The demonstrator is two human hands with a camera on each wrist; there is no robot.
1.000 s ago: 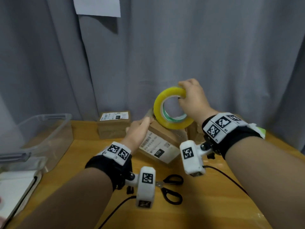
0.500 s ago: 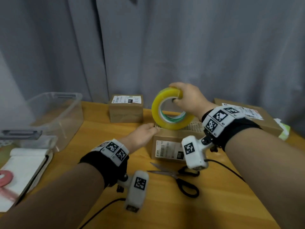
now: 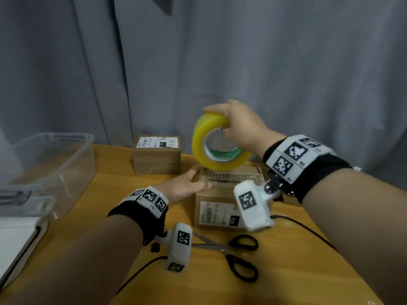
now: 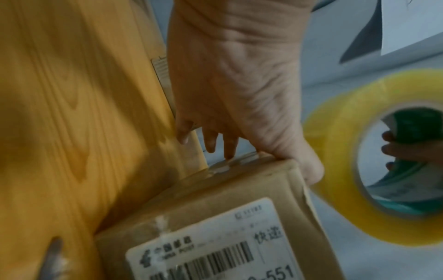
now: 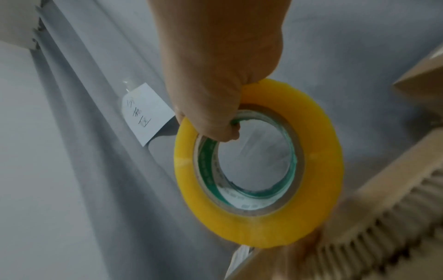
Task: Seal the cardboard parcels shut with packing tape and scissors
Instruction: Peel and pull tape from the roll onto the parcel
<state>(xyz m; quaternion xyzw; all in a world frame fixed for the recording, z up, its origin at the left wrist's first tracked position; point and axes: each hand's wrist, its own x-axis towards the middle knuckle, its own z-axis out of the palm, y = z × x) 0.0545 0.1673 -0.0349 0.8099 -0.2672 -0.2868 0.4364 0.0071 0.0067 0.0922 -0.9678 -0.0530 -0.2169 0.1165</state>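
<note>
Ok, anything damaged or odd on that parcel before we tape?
Yes: the near parcel's top edge is torn ragged, exposing corrugated fluting beneath the tape roll. The scissors lie open on the table.

Over the last second I have brought the parcel (image 3: pixel 222 195) down from its tilt to sit flat on the desk (image 3: pixel 119 183). My left hand (image 3: pixel 187 183) now rests at its top left edge, and my right hand (image 3: pixel 242 126) has lowered the tape roll (image 3: pixel 204 146) onto its top.
</note>
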